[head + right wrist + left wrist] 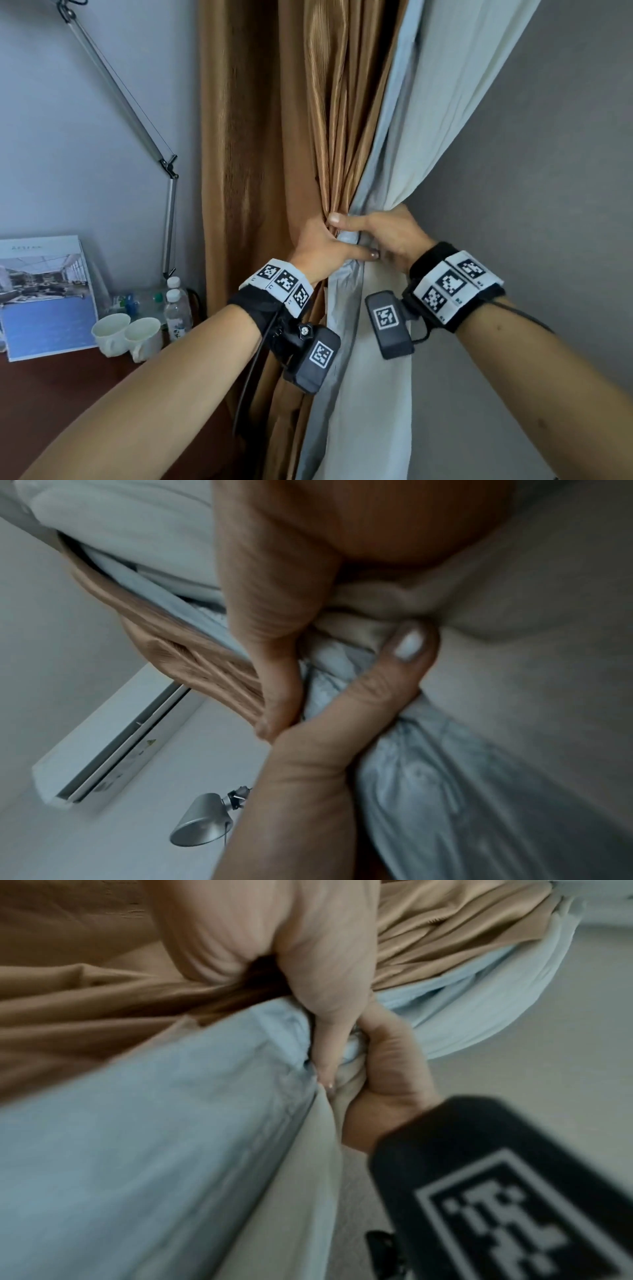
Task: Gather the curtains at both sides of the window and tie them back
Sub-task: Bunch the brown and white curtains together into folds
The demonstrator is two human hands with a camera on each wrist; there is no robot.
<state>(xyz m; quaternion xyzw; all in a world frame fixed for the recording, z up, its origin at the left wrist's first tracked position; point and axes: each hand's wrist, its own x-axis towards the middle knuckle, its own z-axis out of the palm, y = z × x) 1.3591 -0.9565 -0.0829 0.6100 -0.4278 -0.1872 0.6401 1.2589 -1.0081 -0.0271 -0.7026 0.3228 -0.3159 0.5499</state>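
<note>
A brown curtain [260, 137] with a pale blue-grey lining [428, 120] hangs in the middle of the head view, bunched into a narrow waist. Both hands grip that waist from opposite sides. My left hand [337, 243] wraps it from the left, its thumb lying across the front. My right hand [370, 233] wraps it from the right, thumb reaching over the top. The left wrist view shows the brown folds [85, 1001], the lining [154, 1123] and my left hand [325, 1031] squeezing them. My right hand [281, 642] shows in the right wrist view, pinching the lining [445, 777]. No tie-back is in view.
At the left a dark wooden desk [68, 394] carries a propped brochure [44, 298], two white cups [126, 334] and water bottles [176, 308]. A metal lamp arm [137, 120] rises over it. A grey wall [548, 171] lies to the right. An air conditioner [120, 737] hangs high on the wall.
</note>
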